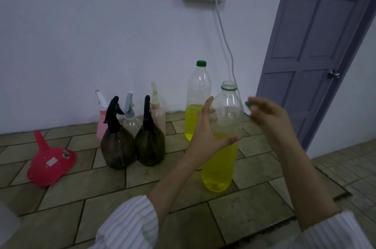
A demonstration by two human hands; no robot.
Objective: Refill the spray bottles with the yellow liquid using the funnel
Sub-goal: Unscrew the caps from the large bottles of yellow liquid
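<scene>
Head view showed my left hand point(205, 126) curled around the open bottle of yellow liquid point(221, 147), right of the spray bottles point(132, 133). My right hand point(268, 118) pinched its green cap point(248, 104). The red funnel point(50, 159) lay far left on the tiles.

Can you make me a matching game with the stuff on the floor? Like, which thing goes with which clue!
Things:
1. red funnel
2. open bottle
3. capped bottle
4. small green cap

Clues:
A. pinched in the right hand
B. lying on its side on the tiles
C. standing by the wall with its lid on
D. held by the left hand

Pairs: 1-B, 2-D, 3-C, 4-A
</scene>
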